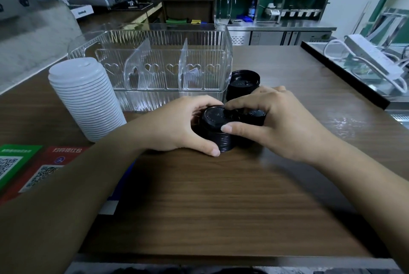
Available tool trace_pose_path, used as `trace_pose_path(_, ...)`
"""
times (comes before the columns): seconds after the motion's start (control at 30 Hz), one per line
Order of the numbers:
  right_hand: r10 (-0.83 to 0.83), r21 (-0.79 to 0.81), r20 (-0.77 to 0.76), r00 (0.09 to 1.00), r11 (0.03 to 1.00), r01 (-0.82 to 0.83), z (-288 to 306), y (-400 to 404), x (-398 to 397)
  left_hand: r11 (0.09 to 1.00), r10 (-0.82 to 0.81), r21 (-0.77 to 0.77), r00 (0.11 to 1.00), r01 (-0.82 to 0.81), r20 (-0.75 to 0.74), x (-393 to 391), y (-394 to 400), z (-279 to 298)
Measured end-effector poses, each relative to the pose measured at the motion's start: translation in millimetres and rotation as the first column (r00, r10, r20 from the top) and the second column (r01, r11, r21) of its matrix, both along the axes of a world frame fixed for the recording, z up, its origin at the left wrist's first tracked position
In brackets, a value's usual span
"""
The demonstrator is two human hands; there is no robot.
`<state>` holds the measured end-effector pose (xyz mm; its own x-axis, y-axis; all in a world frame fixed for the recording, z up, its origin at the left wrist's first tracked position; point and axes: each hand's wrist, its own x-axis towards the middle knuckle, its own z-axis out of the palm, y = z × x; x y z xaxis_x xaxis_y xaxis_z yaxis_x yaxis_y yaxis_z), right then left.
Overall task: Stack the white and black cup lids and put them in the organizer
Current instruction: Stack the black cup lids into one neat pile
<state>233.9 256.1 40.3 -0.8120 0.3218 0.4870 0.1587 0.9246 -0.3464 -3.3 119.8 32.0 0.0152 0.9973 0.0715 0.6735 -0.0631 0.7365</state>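
A stack of black lids (215, 127) stands on the wooden counter in front of me. My left hand (177, 125) wraps its left side, thumb low at the base. My right hand (274, 123) covers a second, lower pile of black lids (252, 116) just to the right, its thumb pressing on the first stack's top. A third pile of black lids (243, 84) sits behind, by the organizer's right end. A tall stack of white lids (86, 98) leans at the left. The clear ribbed organizer (155, 56) with two dividers holds no lids.
Green and red QR-code cards (33, 169) lie at the counter's left front. A black-edged glass case with a white power strip (371, 56) borders the right side. Coffee machines and steel shelving stand behind the counter.
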Motion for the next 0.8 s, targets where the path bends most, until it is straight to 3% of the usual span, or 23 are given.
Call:
trace_pose_path(0.4, 0.055, -0.079, 0.033, 0.998, 0.996, -0.052, 2.3, 9.6, 2.8, 0.999, 0.016, -0.032, 0.999, -0.017, -0.036, 0.0, 0.8, -2.6)
trace_pose_path(0.8, -0.023, -0.091, -0.029, 0.999, 0.996, 0.021, 3.6, -1.8, 0.0, 0.999, 0.040, 0.012, 0.996, -0.039, -0.077, 4.3, -0.4, 1.5)
